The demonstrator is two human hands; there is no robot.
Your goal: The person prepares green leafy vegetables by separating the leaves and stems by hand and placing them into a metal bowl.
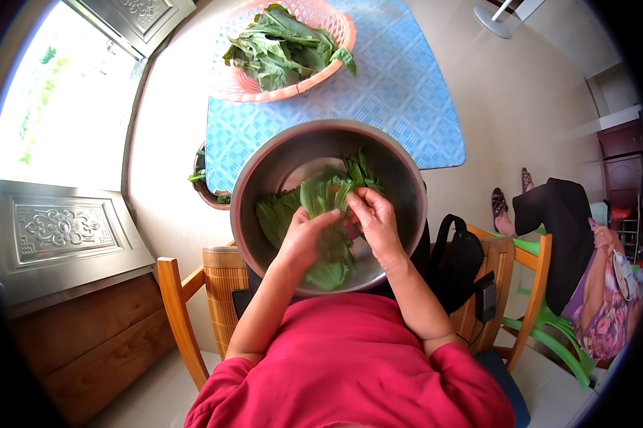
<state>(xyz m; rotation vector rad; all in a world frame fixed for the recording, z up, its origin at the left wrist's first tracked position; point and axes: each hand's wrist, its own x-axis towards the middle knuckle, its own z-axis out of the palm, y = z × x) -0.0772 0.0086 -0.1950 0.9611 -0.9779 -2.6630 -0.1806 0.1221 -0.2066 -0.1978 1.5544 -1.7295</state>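
Leaves [318,202] in the metal basin [275,160] look long and bright green

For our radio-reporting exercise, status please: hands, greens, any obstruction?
Right hand pinching leafy greens; left hand blurred, against them. More leaves inside metal basin. Nothing visibly blocking.

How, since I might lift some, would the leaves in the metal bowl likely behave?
The leaves look thin and broad, so they're probably light and easily torn. Their rumpled surfaces suggest they'd flop when lifted. Because they overlap, lifting one might drag others along.
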